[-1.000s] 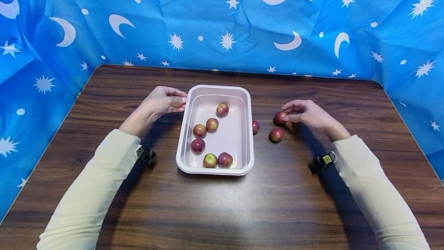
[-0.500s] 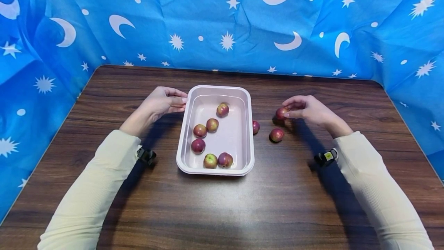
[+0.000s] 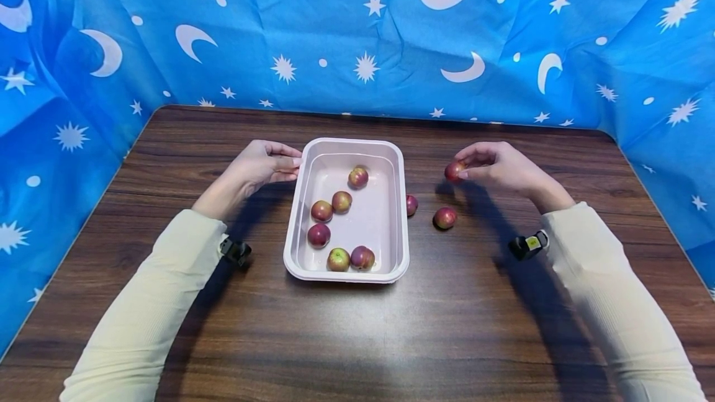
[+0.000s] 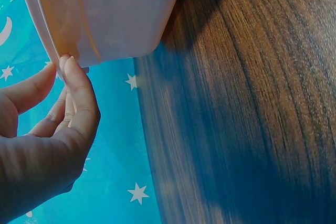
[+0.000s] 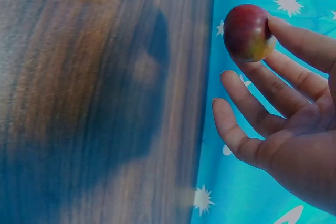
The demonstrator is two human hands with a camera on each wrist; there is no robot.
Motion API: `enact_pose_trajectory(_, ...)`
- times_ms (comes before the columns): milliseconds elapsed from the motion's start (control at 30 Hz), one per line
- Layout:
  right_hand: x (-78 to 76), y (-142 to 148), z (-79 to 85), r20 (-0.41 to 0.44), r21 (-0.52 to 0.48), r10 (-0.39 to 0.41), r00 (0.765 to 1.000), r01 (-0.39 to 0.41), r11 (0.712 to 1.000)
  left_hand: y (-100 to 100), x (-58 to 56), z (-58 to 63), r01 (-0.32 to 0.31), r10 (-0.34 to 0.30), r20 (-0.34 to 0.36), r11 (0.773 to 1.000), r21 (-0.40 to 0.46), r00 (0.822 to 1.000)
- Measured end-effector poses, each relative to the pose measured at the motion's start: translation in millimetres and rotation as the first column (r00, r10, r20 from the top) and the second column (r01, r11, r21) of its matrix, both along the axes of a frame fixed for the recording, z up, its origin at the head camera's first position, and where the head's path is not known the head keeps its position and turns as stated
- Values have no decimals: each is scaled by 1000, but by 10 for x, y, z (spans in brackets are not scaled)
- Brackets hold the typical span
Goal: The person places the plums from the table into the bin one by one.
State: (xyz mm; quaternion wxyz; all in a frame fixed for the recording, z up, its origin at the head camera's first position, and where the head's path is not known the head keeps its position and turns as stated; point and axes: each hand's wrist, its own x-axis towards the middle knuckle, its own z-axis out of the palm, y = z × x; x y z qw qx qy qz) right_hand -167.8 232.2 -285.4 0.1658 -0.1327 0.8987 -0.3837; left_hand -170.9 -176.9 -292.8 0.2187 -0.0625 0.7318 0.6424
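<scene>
A pale pinkish-white plastic tray (image 3: 385, 203) stands on the table with several red and green plums (image 3: 342, 201) inside. My left hand (image 3: 261, 163) pinches its left rim between thumb and forefinger; the tray's outer wall (image 4: 126, 14) fills the top of the left wrist view. To the right of the tray, my right hand (image 3: 503, 167) holds a dark red plum (image 3: 455, 171) off the table. In the right wrist view that plum (image 5: 248, 32) sits between thumb and fingertips, the other fingers loosely bent.
One loose plum (image 3: 445, 218) lies on the dark wooden table (image 3: 480, 327) below my right hand. Another plum (image 3: 411, 205) is beside the tray's right wall, partly hidden by it. A blue curtain (image 3: 357, 30) with moons and stars hangs behind the table.
My right hand has lifted the plum from the table and moved slightly up and away. The left hand and the tray have stayed put.
</scene>
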Motion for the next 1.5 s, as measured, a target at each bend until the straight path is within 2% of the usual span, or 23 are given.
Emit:
enact_pose_trajectory(467,-41,-77,189,-23,22,-9,1000,9,1000,3,12,-7,6,-6,1,1000,-10,1000)
enact_pose_trajectory(800,-56,-152,270,-46,8,39,998,-38,999,3,17,1,17,-17,2,1000,-3,1000)
enact_pose_trajectory(1000,-65,-223,329,-47,7,43,998,-43,999,1,11,-10,-3,3,1,1000,12,1000)
enact_pose_trajectory(1500,-93,-412,406,-119,-30,115,986,-119,992,-5,-2,-25,-5,5,-16,999,41,1000)
